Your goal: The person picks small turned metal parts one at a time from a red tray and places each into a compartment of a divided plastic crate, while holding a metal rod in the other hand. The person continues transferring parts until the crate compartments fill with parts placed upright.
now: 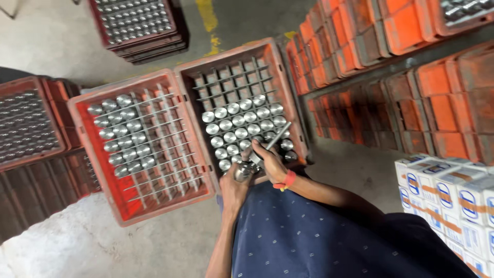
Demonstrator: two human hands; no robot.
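A: Roughly how full, the right-hand crate [288,98]?

B: About half, judging by the cells. Lower rows packed with shiny metal cylinders [242,121], upper rows bare down to the dividers.

A: And the left-hand crate [110,190]?

B: Less than half. Only the far-left columns loaded with cylinders [121,134]; all the rest just open grid over red plastic.

A: Hands?

B: Close together over the near edge of the right-hand crate, almost touching. Left hand [234,188] wrapped round one cylinder [242,172], held upright just above the nearest row. Right hand [270,162] closed on a thin metal rod [278,136], slanting up and away across the filled cells. Hard to tell whether the rod tip is touching anything.

A: Room to move?

B: Tight on the right: stacked orange crates [360,31] just past the crate wall, white cartons [447,195] near the right elbow. No gap between the two crates, walls touching. Another crate [31,123] of cylinders pressed against the left one, and a dark stack [136,23] beyond, well apart. Bare concrete floor [62,242] at the lower left, so best clearance on that side and straight upward.
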